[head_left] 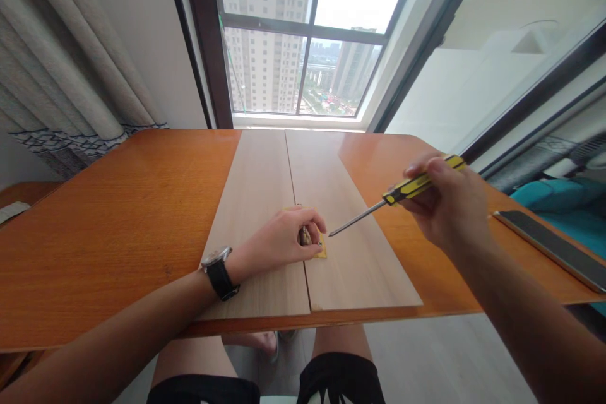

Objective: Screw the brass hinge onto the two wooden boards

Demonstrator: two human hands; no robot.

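Observation:
Two pale wooden boards lie side by side on the orange wooden table. A small yellow plate sits over the seam between them, partly covered by my left hand. The fingers of that hand are curled around a small metallic piece on the plate; its shape is mostly hidden. My right hand grips a yellow and black screwdriver by its handle. The screwdriver's tip points down and left, just right of the plate and my left fingertips.
The orange table extends on both sides of the boards. A dark flat bar lies near its right edge. Beyond the far edge is a window; a curtain hangs at the left. Teal fabric shows at the right.

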